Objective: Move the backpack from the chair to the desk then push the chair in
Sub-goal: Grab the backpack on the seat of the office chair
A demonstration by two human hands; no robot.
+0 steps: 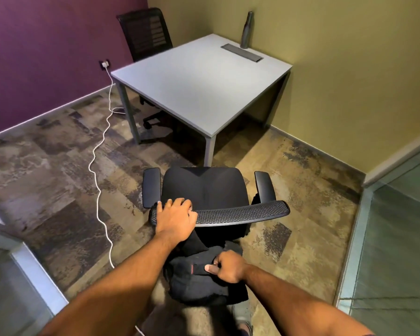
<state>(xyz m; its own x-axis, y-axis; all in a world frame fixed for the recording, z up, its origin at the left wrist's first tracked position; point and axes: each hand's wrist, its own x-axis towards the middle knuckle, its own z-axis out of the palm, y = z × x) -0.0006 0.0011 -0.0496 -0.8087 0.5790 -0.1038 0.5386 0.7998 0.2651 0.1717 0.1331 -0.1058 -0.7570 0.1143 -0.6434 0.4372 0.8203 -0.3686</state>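
A black office chair (205, 187) with armrests stands on the carpet in front of the grey desk (199, 78), its seat bare and its mesh backrest top toward me. My left hand (176, 218) rests on the left end of the backrest top, fingers curled over it. A black backpack (194, 280) hangs low behind the chair, close to my legs. My right hand (228, 266) is closed on its top fabric.
A grey bottle (246, 30) stands at the desk's far edge beside a cable slot (242, 52). A second black chair (147, 32) sits behind the desk. A white cable (100, 166) runs from a wall socket across the carpet, left of the chair. Glass panels flank both sides.
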